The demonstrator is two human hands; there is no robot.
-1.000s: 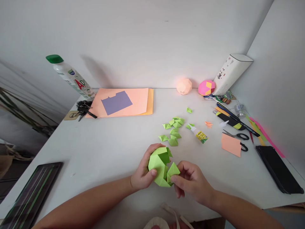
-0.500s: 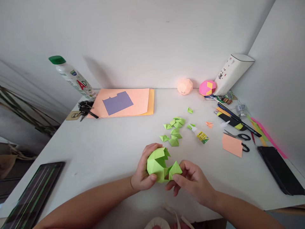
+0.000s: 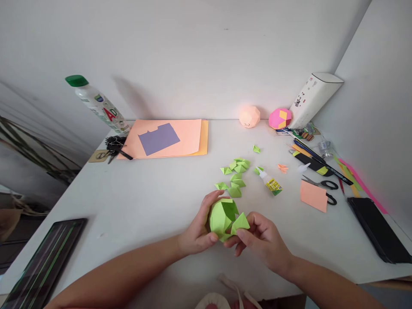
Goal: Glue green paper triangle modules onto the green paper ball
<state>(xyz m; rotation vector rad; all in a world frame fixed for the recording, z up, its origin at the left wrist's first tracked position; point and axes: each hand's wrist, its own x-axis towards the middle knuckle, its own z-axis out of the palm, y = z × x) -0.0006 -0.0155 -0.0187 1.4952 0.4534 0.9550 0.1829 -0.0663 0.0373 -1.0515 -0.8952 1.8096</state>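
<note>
My left hand (image 3: pixel 201 229) wraps round a green folded-paper ball (image 3: pixel 219 218), whose right side is open and shows a hollow inside. Between the thumb and fingers of my right hand (image 3: pixel 262 236) is a green folded paper piece (image 3: pixel 240 223), held at the ball's open edge. Whether that piece is joined to the ball I cannot tell. Just beyond the ball lie several loose green folded pieces (image 3: pixel 236 191), and a glue bottle (image 3: pixel 273 184) with a yellow label lies on its side to their right.
Peach paper sheets (image 3: pixel 189 133) with a purple scrap (image 3: pixel 159 139) lie at the back. A peach paper ball (image 3: pixel 249 116) and a pink one (image 3: pixel 280 119) stand by the wall. Scissors (image 3: pixel 328 184), pens and a black case (image 3: pixel 380 229) are right; a tablet (image 3: pixel 45 262) and white bottle (image 3: pixel 99 105) left.
The green ball has shifted right and turned in my left hand. My right hand has brought its paper piece slightly up, closer against the ball's opening.
</note>
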